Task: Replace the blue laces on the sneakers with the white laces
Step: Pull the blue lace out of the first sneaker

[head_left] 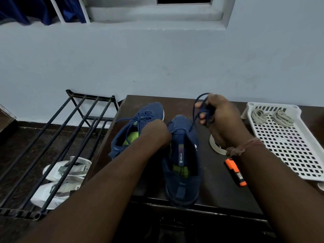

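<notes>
Dark table [215, 186] — right hand [219, 116] grips blue lace [193, 111] above sneaker [182, 160].

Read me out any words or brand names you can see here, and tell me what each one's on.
"TITAN", roughly, blurred: side of the orange marker.
"ALBA", cut off: tongues of the white sneakers under the rack.
Text on the near blue sneaker, tongue strip and insole: too blurred to read.
</notes>
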The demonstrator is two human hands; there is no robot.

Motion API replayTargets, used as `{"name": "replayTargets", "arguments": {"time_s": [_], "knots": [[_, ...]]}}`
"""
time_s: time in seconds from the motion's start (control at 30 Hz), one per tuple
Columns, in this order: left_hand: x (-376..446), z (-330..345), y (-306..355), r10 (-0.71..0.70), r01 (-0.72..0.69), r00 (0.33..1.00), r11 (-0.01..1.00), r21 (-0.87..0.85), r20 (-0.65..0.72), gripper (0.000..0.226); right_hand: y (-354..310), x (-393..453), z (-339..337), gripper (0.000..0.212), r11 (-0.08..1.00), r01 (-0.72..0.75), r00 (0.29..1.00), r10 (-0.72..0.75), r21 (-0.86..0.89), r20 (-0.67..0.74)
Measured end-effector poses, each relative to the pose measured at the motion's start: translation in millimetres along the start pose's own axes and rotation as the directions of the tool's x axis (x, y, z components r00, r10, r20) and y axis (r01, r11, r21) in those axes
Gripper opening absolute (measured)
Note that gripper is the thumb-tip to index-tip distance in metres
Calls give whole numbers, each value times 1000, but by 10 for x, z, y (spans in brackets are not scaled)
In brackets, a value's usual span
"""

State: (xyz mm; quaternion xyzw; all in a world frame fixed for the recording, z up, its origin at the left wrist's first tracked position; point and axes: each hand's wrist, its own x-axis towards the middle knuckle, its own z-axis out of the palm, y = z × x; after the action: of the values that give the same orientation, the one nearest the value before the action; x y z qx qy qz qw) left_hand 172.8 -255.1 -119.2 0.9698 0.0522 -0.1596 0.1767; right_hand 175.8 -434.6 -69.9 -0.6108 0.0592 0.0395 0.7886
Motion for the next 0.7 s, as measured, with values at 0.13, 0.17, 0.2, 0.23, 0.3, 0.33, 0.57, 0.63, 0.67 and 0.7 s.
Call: {"name": "replayTargets", "arguments": {"time_s": [0.13, 0.17, 0.2, 0.23, 0.3, 0.33, 0.57, 0.63, 0.67, 0.7], "knots": [[-22, 12, 28, -7, 6, 999, 999, -32, -33, 22, -60, -20, -128, 38, 976, 83, 985, -111, -203, -132], [-29, 11, 32, -7, 6, 999, 999, -33, -33, 22, 32, -24, -169, 38, 878, 85, 972, -177, -472, -156], [-23, 17, 28, -4, 4, 999, 1000, -26, -35, 21, 131, -37, -198, 38, 738, 62, 973, -195, -672, -124], [-29, 14, 31, -4, 3, 1000, 1000, -19, -29, 21, 225, -51, -215, 37, 622, 24, 988, -132, -783, -75], [-37, 9, 24, 1, -1, 1000, 1000, -10, -25, 21, 359, -95, -201, 30, 496, -20, 999, 50, -868, 6], [-35, 5, 17, 5, -5, 1000, 1000, -10, -28, 21, 408, -109, -187, 31, 460, -8, 996, 87, -888, 36], [-57, -29, 30, 4, -4, 1000, 1000, -4, -25, 23, 330, -4, -13, 22, 803, 26, 999, -40, -595, -11], [-66, -25, 38, 1, -1, 1000, 1000, -7, -26, 23, 83, -18, 27, 21, 982, 25, 998, -35, -186, -47], [-68, -23, 39, 4, -4, 1000, 1000, -7, -27, 23, -27, -39, 25, 23, 1000, 29, 999, -28, 8, -41], [-71, -22, 40, 6, -6, 1000, 1000, -5, -27, 23, -92, -50, 5, 25, 994, 52, 998, -48, 97, -42]]}}
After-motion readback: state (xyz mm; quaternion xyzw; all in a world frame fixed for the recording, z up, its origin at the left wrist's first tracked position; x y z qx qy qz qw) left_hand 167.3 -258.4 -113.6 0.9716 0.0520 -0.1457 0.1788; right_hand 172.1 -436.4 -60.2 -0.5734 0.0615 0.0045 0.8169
